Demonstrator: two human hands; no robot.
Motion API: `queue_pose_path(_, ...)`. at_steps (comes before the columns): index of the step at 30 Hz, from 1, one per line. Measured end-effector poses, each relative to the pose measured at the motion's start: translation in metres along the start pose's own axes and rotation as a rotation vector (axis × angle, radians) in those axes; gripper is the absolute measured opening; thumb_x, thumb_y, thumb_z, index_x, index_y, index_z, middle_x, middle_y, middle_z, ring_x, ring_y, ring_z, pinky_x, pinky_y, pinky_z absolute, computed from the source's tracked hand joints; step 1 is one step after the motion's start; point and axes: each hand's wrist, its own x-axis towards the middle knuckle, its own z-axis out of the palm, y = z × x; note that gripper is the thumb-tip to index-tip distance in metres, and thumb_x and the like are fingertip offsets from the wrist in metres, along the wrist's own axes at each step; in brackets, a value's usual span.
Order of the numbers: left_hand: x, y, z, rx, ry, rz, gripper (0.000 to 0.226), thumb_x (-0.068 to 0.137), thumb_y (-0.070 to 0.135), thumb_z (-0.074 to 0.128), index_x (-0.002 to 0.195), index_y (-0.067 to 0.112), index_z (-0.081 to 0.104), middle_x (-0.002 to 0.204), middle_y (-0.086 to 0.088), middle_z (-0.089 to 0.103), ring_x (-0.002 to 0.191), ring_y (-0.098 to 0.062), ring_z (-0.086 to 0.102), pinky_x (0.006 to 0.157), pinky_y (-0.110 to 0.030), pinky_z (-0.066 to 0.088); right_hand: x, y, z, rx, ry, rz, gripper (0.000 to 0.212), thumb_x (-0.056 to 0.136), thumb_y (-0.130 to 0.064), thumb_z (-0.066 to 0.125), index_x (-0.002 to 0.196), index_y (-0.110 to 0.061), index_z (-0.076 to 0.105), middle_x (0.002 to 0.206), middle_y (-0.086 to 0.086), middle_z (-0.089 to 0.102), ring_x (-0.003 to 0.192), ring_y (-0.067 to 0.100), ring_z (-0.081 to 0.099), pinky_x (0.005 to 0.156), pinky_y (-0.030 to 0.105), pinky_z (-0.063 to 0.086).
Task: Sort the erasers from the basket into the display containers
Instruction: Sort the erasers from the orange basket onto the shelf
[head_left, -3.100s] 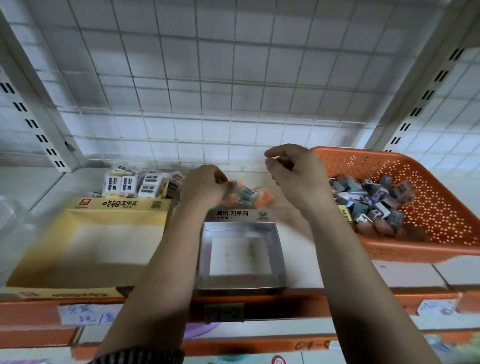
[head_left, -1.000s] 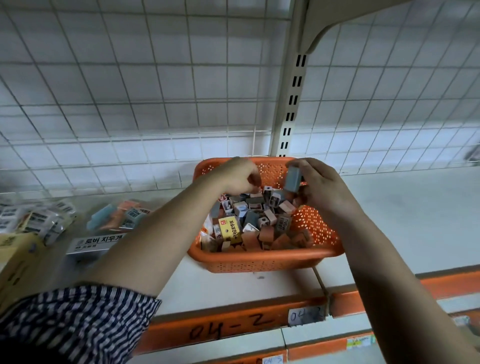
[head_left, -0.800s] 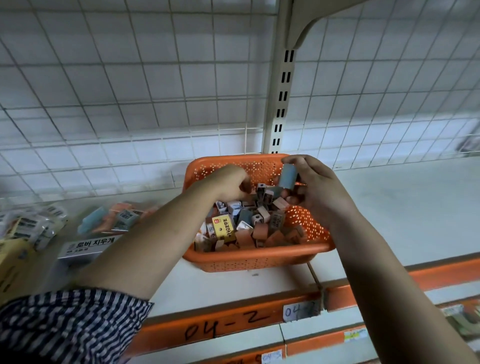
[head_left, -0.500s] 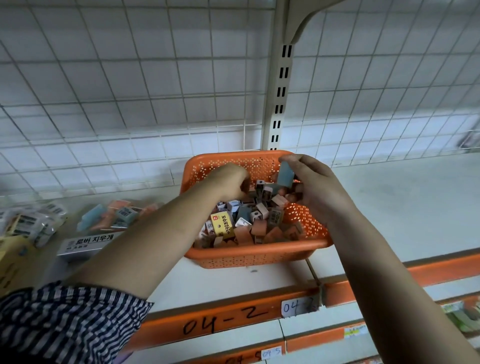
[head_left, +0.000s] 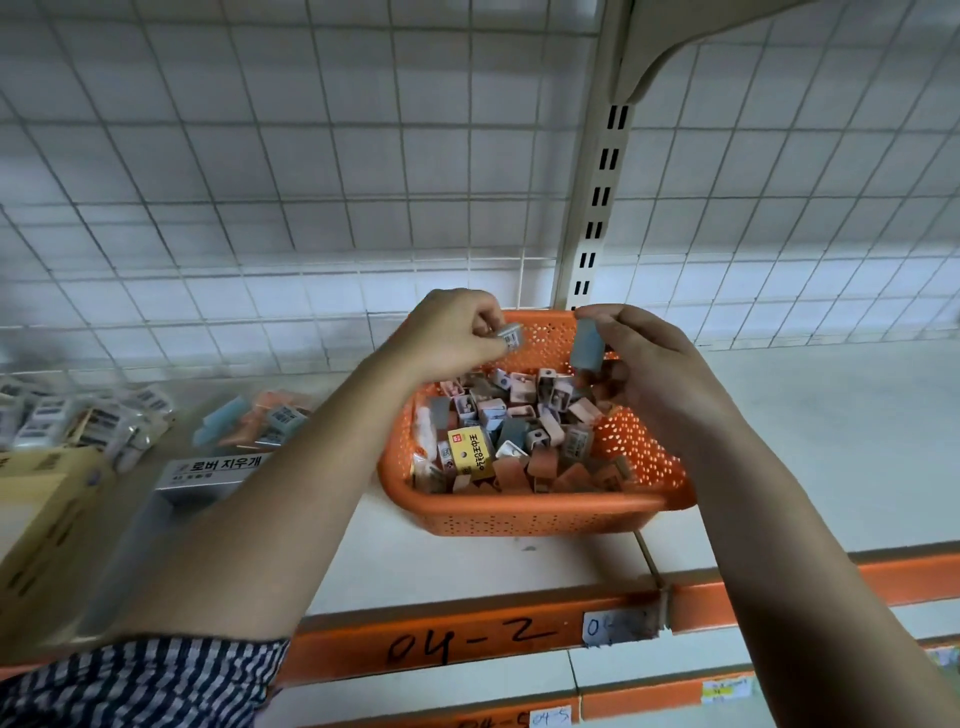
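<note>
Mostly plastic, painted metal and card here

The basket (head_left: 535, 514) is perforated orange plastic with a slight sheen, and the erasers (head_left: 524, 431) in it look like matt rubber in printed paper sleeves. Wire grid (head_left: 311, 182) and slotted upright (head_left: 597, 208) are painted metal, the yellow box (head_left: 36, 509) is matt cardboard, the striped sleeve (head_left: 140, 686) is woven cloth.

The basket (head_left: 519, 514) is bright orange, its walls dotted with small perforations. The erasers (head_left: 519, 413) in it mix salmon pink, slate blue-grey and white; among them lies a yellow box (head_left: 470, 452) with a red mark and black lettering. The right hand (head_left: 660, 374) holds a blue-grey eraser (head_left: 587, 345); the left hand (head_left: 452, 332) pinches a grey eraser (head_left: 510, 336) with a white barcode label. The sleeve (head_left: 135, 680) is dark navy with white stripes. The shelf (head_left: 831, 441) is cream, its front edge (head_left: 467, 642) orange with black handwriting. The wire grid (head_left: 311, 156) is white. At left stand a yellow carton (head_left: 36, 514) and a silver display box (head_left: 213, 473) lettered in black.
</note>
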Motion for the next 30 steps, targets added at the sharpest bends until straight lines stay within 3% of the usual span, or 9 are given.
queue_pose_path(4,-0.034,-0.012,-0.032,-0.173,0.175,-0.092,0.009,0.082,0.018,0.069,0.091,0.020,0.068,0.082,0.010,0.062,0.073,-0.006,0.062,0.063,-0.024,0.043,0.000,-0.017,0.027,0.046,-0.090,-0.058,0.019,0.099,-0.015,0.051,0.112,-0.016,0.065,0.102,0.016,0.062,0.067,0.022,0.068,0.055,0.026,0.048)
queue_pose_path(10,-0.089,-0.056,-0.076,-0.309,0.378,-0.230,0.002,0.085,0.019,0.068,0.086,0.017,0.069,0.077,0.003,0.067,0.067,-0.011,0.071,0.065,-0.028,0.051,-0.009,-0.037,0.102,0.050,-0.214,-0.109,0.020,0.095,0.001,0.053,0.113,-0.007,0.057,0.090,0.014,0.060,0.062,0.024,0.068,0.052,0.024,0.053)
queue_pose_path(14,-0.123,-0.094,-0.098,-0.363,0.473,-0.339,0.010,0.088,0.024,0.067,0.087,0.014,0.068,0.079,0.001,0.068,0.068,-0.012,0.071,0.072,-0.036,0.056,-0.017,-0.040,0.163,-0.040,-0.230,-0.197,0.018,0.090,-0.001,0.059,0.093,-0.018,0.054,0.093,0.016,0.063,0.071,0.027,0.070,0.054,0.029,0.056)
queue_pose_path(18,-0.149,-0.125,-0.109,-0.419,0.560,-0.403,0.016,0.090,0.027,0.066,0.085,0.012,0.069,0.077,-0.003,0.068,0.063,-0.010,0.069,0.066,-0.034,0.056,-0.016,-0.031,0.223,-0.216,-0.215,-0.323,0.023,0.084,-0.005,0.067,0.078,-0.022,0.053,0.074,-0.004,0.058,0.060,0.013,0.058,0.055,0.035,0.056)
queue_pose_path(21,-0.165,-0.142,-0.115,-0.407,0.575,-0.416,0.018,0.091,0.027,0.065,0.085,0.011,0.068,0.074,-0.004,0.067,0.060,-0.006,0.066,0.055,-0.021,0.051,-0.007,-0.013,0.259,-0.304,-0.158,-0.296,0.022,0.078,-0.014,0.076,0.071,-0.021,0.057,0.065,-0.008,0.058,0.057,0.007,0.052,0.057,0.025,0.044)
queue_pose_path(23,-0.173,-0.152,-0.118,-0.390,0.566,-0.419,0.017,0.091,0.027,0.064,0.085,0.012,0.069,0.073,-0.003,0.068,0.063,-0.008,0.068,0.057,-0.021,0.049,-0.001,0.003,0.273,-0.363,-0.122,-0.217,0.020,0.073,-0.020,0.081,0.076,-0.018,0.062,0.069,-0.005,0.062,0.059,0.006,0.054,0.050,0.015,0.038)
queue_pose_path(26,-0.182,-0.165,-0.120,-0.396,0.554,-0.406,0.016,0.091,0.027,0.066,0.083,0.013,0.069,0.070,0.000,0.069,0.065,-0.013,0.070,0.066,-0.028,0.051,0.008,0.030,0.282,-0.482,-0.136,-0.113,0.020,0.076,-0.024,0.080,0.087,-0.019,0.065,0.083,-0.001,0.068,0.069,0.012,0.061,0.052,0.016,0.042)
queue_pose_path(28,-0.187,-0.171,-0.120,-0.407,0.536,-0.390,0.017,0.090,0.028,0.066,0.080,0.014,0.069,0.063,0.006,0.067,0.062,-0.009,0.069,0.062,-0.025,0.050,0.010,0.039,0.285,-0.598,-0.163,-0.099,0.014,0.082,-0.023,0.076,0.093,-0.018,0.068,0.087,-0.002,0.068,0.067,0.008,0.058,0.052,0.011,0.042)
queue_pose_path(30,-0.188,-0.176,-0.118,-0.396,0.512,-0.374,0.017,0.090,0.027,0.067,0.075,0.021,0.068,0.058,0.011,0.066,0.060,-0.005,0.067,0.057,-0.020,0.046,0.011,0.044,0.287,-0.636,-0.162,-0.100,0.013,0.085,-0.021,0.074,0.096,-0.015,0.070,0.092,0.001,0.071,0.069,0.013,0.060,0.059,0.019,0.048)
